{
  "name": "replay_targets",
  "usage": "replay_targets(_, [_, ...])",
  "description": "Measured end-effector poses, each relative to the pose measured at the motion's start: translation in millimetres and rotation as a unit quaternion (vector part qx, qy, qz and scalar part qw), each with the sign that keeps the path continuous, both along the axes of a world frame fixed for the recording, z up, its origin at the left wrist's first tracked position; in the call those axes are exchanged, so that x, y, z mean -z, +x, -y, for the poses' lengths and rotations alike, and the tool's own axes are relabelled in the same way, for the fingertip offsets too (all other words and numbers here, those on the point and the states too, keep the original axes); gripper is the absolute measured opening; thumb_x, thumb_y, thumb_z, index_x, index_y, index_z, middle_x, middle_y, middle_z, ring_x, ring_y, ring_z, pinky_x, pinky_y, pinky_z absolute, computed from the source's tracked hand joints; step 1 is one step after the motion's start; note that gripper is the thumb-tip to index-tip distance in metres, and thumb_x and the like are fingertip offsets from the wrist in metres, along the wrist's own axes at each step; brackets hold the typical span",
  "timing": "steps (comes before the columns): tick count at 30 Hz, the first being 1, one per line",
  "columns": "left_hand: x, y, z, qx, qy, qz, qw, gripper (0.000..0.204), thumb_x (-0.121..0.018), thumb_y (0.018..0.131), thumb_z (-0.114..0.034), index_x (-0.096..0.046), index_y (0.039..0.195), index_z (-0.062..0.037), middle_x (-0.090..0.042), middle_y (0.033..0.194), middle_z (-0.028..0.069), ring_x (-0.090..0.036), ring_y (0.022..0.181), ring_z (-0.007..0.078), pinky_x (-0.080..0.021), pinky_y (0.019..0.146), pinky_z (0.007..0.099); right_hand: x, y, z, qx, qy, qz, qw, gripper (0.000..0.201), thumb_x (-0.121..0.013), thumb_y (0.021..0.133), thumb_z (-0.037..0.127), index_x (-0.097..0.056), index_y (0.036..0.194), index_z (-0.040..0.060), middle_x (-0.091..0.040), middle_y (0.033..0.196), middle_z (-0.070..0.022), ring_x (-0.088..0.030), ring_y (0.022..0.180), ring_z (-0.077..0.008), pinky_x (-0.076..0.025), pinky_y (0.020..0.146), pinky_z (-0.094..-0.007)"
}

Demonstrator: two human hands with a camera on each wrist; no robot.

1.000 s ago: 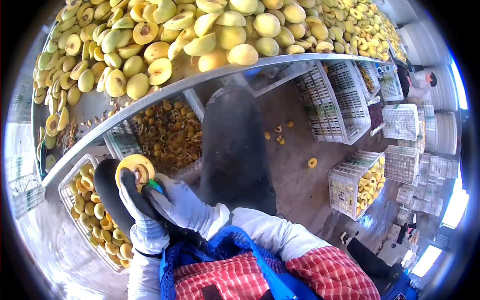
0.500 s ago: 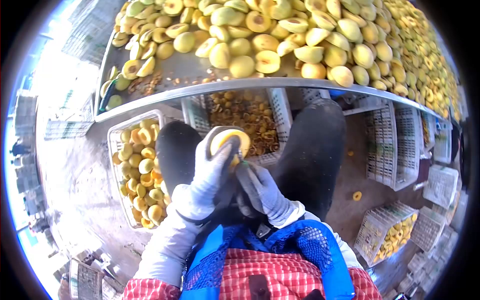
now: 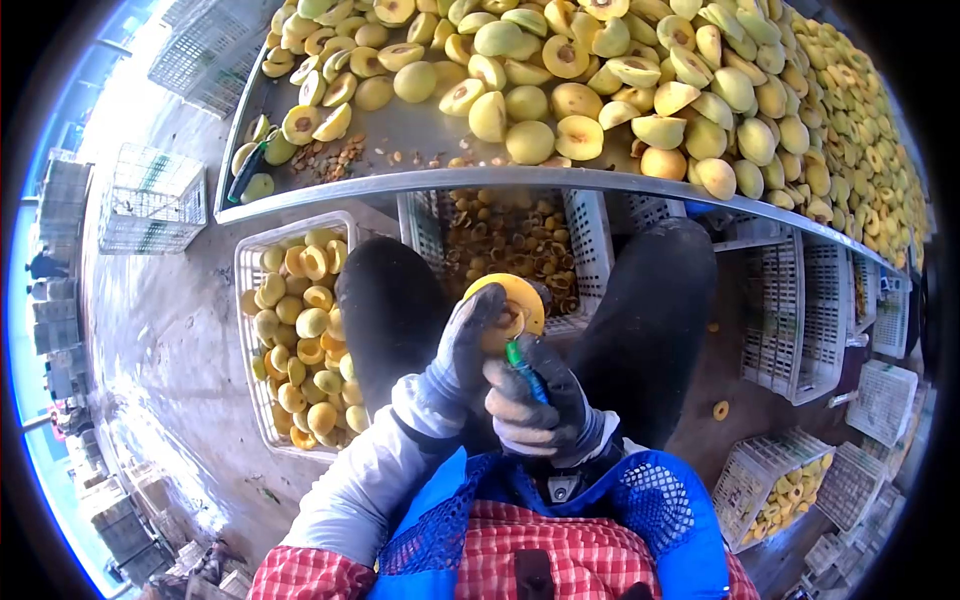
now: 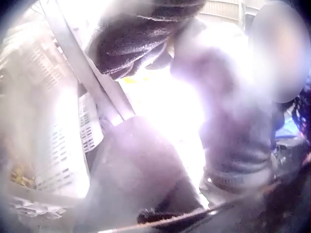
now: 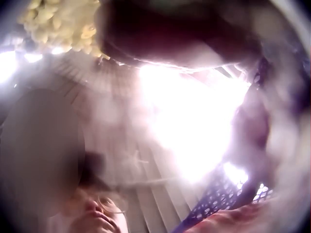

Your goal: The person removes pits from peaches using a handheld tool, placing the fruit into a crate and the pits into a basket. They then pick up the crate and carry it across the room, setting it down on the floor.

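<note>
Fruit half is just above frame centre in the head view, over the gap between the knees, cut face showing with a brown hollow in it. Left hand has it: grip closed round the left side, thumb and fingers bent on the flesh. Right hand is just below and right, grip closed round the green-and-blue handle of a small tool, its upper end at the fruit's lower edge. Can't tell if the tip is in the flesh. Both hands gloved, greyish.

Directly above, partly under the bench: middle crate of brownish-yellow fruit pieces. Left of the knees: white crate filled with yellow fruit, halves among them. Bench runs across the top of frame, big pile of cut fruit on it, thickest toward upper right. Loose brown bits near its front edge, upper left; green-and-black tool at the left end, beside some fruit.

Right side of frame: more crates on the floor, another crate of yellow pieces lower right, one ring-shaped piece lying near it. Both wrist views are mostly glare and blur; no extra grip detail there.
</note>
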State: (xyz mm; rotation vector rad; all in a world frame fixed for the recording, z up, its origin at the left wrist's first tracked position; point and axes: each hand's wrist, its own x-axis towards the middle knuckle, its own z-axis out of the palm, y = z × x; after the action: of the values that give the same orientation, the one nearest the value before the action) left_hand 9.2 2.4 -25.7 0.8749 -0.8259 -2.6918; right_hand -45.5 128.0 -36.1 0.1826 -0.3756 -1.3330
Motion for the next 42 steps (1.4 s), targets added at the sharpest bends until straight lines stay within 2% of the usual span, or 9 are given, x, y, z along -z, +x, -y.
replay_targets(6, [-9.2,-11.4,-2.5,-0.186,0.226,0.024,0.956,0.033,-0.06,0.091,-0.036,-0.055,0.104,-0.0056,-0.06,0.089,0.006,-0.059,0.08,0.019,-0.05,0.072,0.0319,-1.3,-1.0,8.5,0.06,0.014,-0.011,0.998,0.045,-0.035,0.096,0.055,-0.044,0.086,0.0127,-0.039,0.058,0.0007,-0.037,0.038,-0.0103,-0.029,0.033,-0.0242])
replay_targets(11, [13.9,48.2,57.5,-0.355,-0.349,0.138,0.856,0.03,-0.054,0.096,-0.022,-0.057,0.116,0.0005,-0.061,0.108,0.0099,-0.059,0.097,0.0162,-0.05,0.085,0.0321,26.6,-3.8,5.4,0.016,0.103,0.057,0.993,0.048,-0.032,0.099,0.049,-0.053,0.097,0.0059,-0.041,0.06,0.0008,-0.038,0.041,-0.0078,-0.032,0.036,-0.0246])
replay_targets(14, [48.7,125.3,156.6,-0.127,-0.755,0.413,0.494,0.042,-0.068,0.086,-0.016,-0.053,0.12,0.0033,-0.062,0.105,0.0143,-0.06,0.095,0.0203,-0.048,0.088,0.0311,21.9,-4.5,4.3,-0.048,0.137,-0.031,0.989,0.052,-0.032,0.099,0.052,-0.057,0.093,0.0065,-0.039,0.055,0.0017,-0.037,0.037,-0.007,-0.032,0.033,-0.0229])
replay_targets(20, [-37.3,15.8,188.4,-0.087,-0.702,0.318,0.631,0.04,-0.073,0.08,-0.023,-0.062,0.116,-0.0074,-0.068,0.086,0.0084,-0.064,0.073,0.0226,-0.05,0.068,0.0331,19.9,-14.6,21.0,-0.068,0.203,-0.102,0.972,0.048,-0.036,0.098,0.051,-0.052,0.087,0.0072,-0.037,0.052,0.0012,-0.034,0.034,-0.0077,-0.026,0.031,-0.0214])
replay_targets(26, [17.7,-98.0,334.9,0.177,-0.762,0.472,0.407,0.067,-0.069,0.074,-0.054,-0.053,0.121,-0.0098,-0.067,0.102,0.017,-0.064,0.099,0.0332,-0.049,0.084,0.0405,9.8,-33.8,33.9,-0.064,0.37,-0.412,0.83,0.031,-0.051,0.096,0.036,-0.053,0.09,0.006,-0.049,0.056,-0.0014,-0.042,0.036,-0.0116,-0.033,0.032,-0.0245])
replay_targets(35, [-18.4,-69.5,160.3,0.056,-0.527,0.067,0.846,0.048,-0.075,0.075,-0.008,-0.052,0.116,-0.0007,-0.059,0.108,0.0087,-0.058,0.095,0.014,-0.05,0.082,0.0289,-33.6,-73.0,40.7,0.015,0.092,-0.366,0.926,0.029,-0.052,0.096,0.033,-0.055,0.098,0.0043,-0.053,0.061,-0.0019,-0.051,0.046,-0.0098,-0.039,0.041,-0.0235])
replay_targets(38, [-19.4,-52.6,105.9,0.031,-0.475,0.104,0.873,0.055,-0.072,0.078,-0.004,-0.047,0.126,0.0028,-0.057,0.116,0.0096,-0.055,0.105,0.0134,-0.047,0.09,0.0284,6.1,-52.8,56.0,0.097,0.321,-0.457,0.824,0.028,-0.055,0.093,0.022,-0.053,0.11,0.001,-0.056,0.077,-0.0092,-0.057,0.06,-0.0179,-0.046,0.054,-0.0278])
replay_targets(41, [-13.6,-32.0,86.8,-0.014,-0.37,0.109,0.922,0.038,-0.064,0.087,-0.011,-0.055,0.121,0.0033,-0.06,0.108,0.0073,-0.056,0.099,0.0133,-0.046,0.088,0.0276,54.7,-35.5,40.4,0.318,0.218,-0.888,0.251,0.036,-0.058,0.087,0.008,-0.051,0.121,-0.0023,-0.058,0.095,-0.0192,-0.062,0.072,-0.0316,-0.052,0.068,-0.0353])
replay_targets(42, [-18.2,-29.2,78.8,-0.004,-0.398,0.114,0.91,0.036,-0.062,0.089,-0.014,-0.056,0.12,0.0033,-0.061,0.106,0.0064,-0.056,0.097,0.0129,-0.046,0.087,0.0265,37.4,-42.1,40.9,0.315,0.206,-0.902,0.213,0.03,-0.056,0.089,0.008,-0.053,0.116,-0.0032,-0.059,0.096,-0.0196,-0.062,0.071,-0.032,-0.052,0.067,-0.0357])
